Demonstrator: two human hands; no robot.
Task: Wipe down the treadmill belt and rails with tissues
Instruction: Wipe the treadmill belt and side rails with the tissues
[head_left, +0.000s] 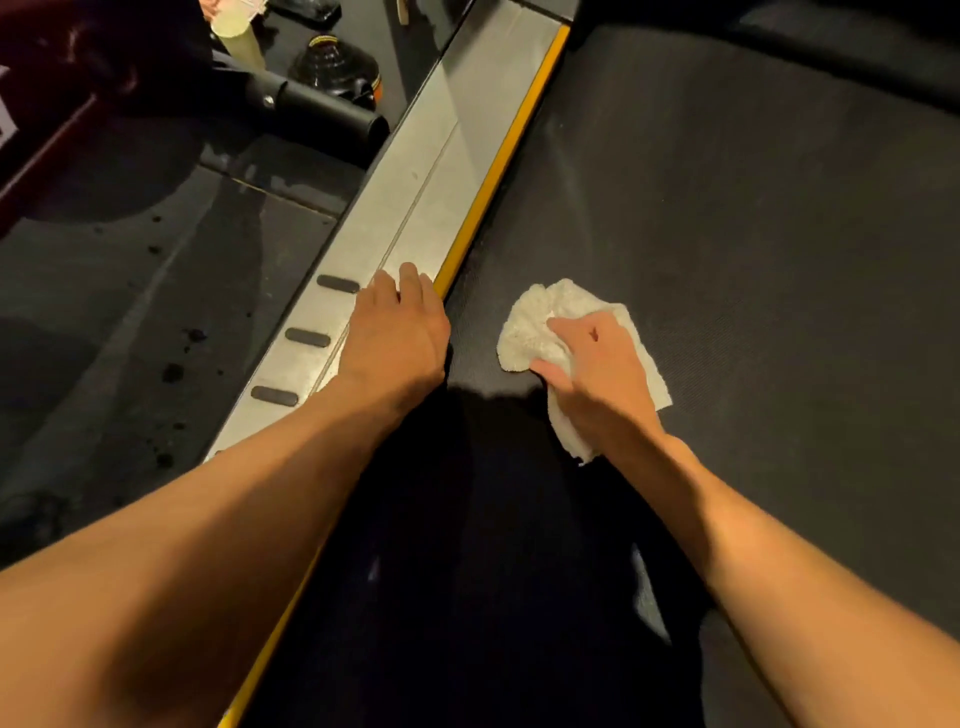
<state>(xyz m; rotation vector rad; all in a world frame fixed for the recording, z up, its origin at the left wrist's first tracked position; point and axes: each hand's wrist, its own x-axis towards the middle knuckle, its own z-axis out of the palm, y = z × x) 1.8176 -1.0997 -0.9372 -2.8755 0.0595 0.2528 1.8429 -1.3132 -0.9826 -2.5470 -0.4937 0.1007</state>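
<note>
Right hand (597, 374) is grasping the soft crumpled white tissue (530, 327) mid-wad; it is probably tearing easily. Left hand (395, 332) is resting, fingers released.

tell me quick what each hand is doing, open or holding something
Left hand: open, resting on the side rail, holding nothing.
Right hand: grips the tissue, pressing it on the belt.
</note>
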